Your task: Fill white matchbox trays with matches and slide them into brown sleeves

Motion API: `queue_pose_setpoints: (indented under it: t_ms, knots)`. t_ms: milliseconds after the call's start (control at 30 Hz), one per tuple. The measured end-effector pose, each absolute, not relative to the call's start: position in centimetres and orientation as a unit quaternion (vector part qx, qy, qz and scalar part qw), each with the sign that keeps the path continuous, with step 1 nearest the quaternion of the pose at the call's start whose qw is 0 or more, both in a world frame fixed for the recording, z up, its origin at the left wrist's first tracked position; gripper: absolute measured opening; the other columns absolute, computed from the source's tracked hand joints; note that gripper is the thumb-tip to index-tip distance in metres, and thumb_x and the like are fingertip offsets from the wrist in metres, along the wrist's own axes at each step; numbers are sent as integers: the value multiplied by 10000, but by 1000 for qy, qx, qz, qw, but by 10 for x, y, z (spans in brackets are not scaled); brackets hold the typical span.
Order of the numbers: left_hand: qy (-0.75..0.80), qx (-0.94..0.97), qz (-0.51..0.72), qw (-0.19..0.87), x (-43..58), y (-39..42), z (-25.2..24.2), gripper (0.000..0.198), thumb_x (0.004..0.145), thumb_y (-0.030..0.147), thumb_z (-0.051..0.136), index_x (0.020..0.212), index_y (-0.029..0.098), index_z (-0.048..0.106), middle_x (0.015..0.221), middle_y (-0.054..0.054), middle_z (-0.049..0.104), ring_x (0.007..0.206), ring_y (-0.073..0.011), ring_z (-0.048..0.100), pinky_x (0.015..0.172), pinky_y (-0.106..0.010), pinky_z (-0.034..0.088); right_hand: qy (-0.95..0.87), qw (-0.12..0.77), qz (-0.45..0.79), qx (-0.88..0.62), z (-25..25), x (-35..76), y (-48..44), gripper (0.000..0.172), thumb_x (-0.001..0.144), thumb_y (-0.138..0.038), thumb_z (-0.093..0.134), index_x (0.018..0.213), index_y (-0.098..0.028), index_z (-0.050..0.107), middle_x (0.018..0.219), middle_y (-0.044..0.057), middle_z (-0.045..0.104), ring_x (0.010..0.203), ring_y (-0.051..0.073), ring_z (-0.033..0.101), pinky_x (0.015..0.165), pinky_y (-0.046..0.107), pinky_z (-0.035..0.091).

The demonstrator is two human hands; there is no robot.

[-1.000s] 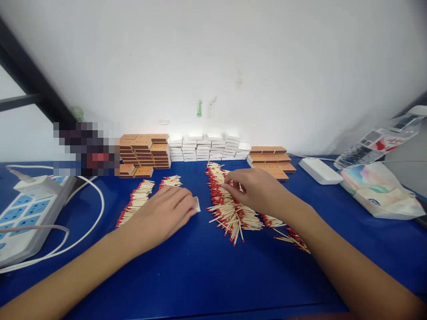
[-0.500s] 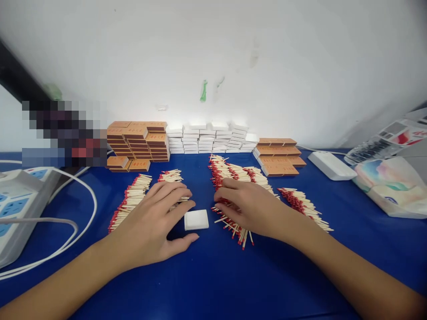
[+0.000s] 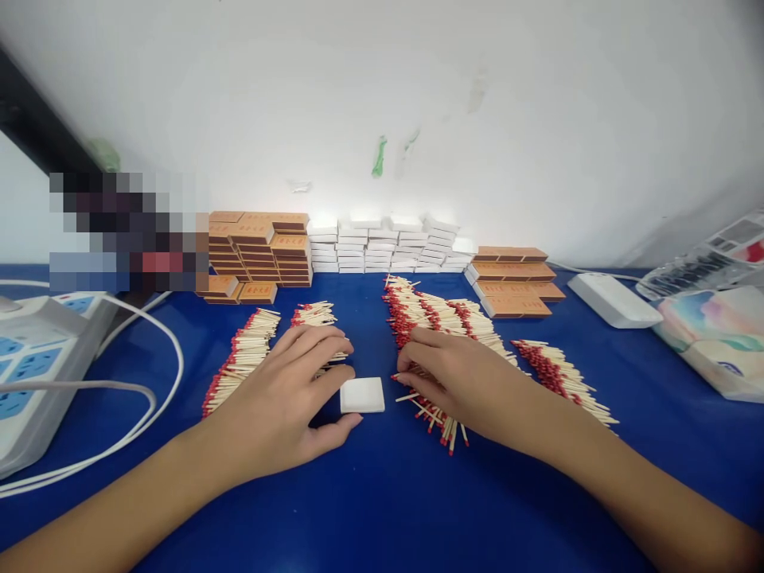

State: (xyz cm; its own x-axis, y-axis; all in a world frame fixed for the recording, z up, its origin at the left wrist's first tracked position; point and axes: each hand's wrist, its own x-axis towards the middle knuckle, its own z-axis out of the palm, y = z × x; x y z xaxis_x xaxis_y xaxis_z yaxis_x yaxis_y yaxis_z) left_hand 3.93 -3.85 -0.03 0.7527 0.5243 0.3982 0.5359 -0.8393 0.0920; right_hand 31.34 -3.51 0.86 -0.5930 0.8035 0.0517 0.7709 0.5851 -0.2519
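Note:
A shallow white matchbox tray (image 3: 363,395) lies on the blue table between my hands. My left hand (image 3: 292,390) has its thumb at the tray's near edge and its index finger at the far edge, closed on it. My right hand (image 3: 450,370) is over the large heap of red-tipped matches (image 3: 406,314), its fingers pinched together; a red match head shows at the fingertips, and how many matches it holds is hidden. Loose matches (image 3: 445,426) stick out below that hand. Two more piles of matches (image 3: 247,350) lie beyond and beside my left hand.
Against the wall stand orange matchboxes (image 3: 292,247), stacked white trays (image 3: 382,247) and more orange boxes (image 3: 516,278). Another match pile (image 3: 561,378) lies right. A power strip (image 3: 36,366) with white cables is left; a white adapter (image 3: 614,301) and tissue pack (image 3: 716,342) are right.
The whole view has shifted slightly, so things appear further right. My left thumb and index finger have closed in on the tray's edges. My right hand stays at the match heap, fingers pinched.

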Motion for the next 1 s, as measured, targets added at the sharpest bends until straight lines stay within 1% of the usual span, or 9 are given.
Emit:
queue_pose_setpoints:
  t_ms: [167,267,367,467,533,633,733,800,1000]
  knots:
    - [-280,-936,-214,14,39,-38,-2,218,952,361,698,1090,192,687,1258,-137,676,1301,-339,574,1116,-544,470,-891,47,75,-446,6,312,-33,105,1012,-172,620,909,-182,639,967,68,691,801,201,698,662,311,481]
    - [-279,-935,-219,9,40,-37,-2,212,951,352,705,1089,193,687,1250,-133,679,1301,-329,574,1117,-530,473,-891,59,78,-443,7,312,-32,100,1012,-161,622,915,-181,625,982,69,692,798,197,695,674,313,487]
    - [-283,-930,-233,-1,40,-36,-2,207,957,347,708,1099,199,682,1243,-121,691,1293,-315,578,1119,-517,474,-883,125,99,-442,12,314,-32,98,1048,-192,573,958,-191,612,1007,71,676,845,198,674,711,321,492]
    - [-295,-919,-263,-4,41,-37,-2,261,944,345,736,1150,198,670,1198,-99,726,1249,-298,604,1113,-511,483,-861,231,131,-433,20,313,-35,101,1070,-221,536,1008,-208,615,1051,80,641,931,205,632,780,334,504]
    - [-302,-909,-287,-3,42,-38,-3,287,928,342,764,1162,201,676,1140,-85,744,1190,-285,633,1063,-494,515,-842,293,156,-425,23,308,-41,103,1072,-250,541,1030,-224,631,1067,80,621,964,208,606,813,343,514]
    - [-300,-896,-327,1,45,-39,-4,283,905,336,799,1131,194,703,1084,-90,742,1094,-266,673,956,-453,558,-826,337,177,-415,24,295,-53,100,1065,-275,564,1048,-246,658,1098,78,607,1050,215,592,906,376,526]
    - [-290,-887,-360,20,47,-40,-5,279,894,310,818,1111,171,710,1034,-89,750,1041,-253,691,918,-431,568,-836,340,154,-402,18,282,-64,75,1045,-241,594,1035,-243,668,1259,105,593,1273,243,533,1075,441,486]
    - [-283,-886,-366,28,48,-41,-4,271,893,282,819,1109,162,708,999,-78,760,1034,-248,692,922,-424,570,-848,332,135,-390,13,277,-68,75,1038,-217,596,1008,-234,662,1347,120,579,1367,255,480,1141,478,453]
    - [-278,-888,-363,33,48,-42,-3,249,899,280,812,1102,172,715,998,-89,754,1027,-258,692,905,-435,581,-859,322,130,-376,5,279,-65,67,1042,-216,588,1018,-231,648,1379,126,585,1395,254,470,1160,511,458]
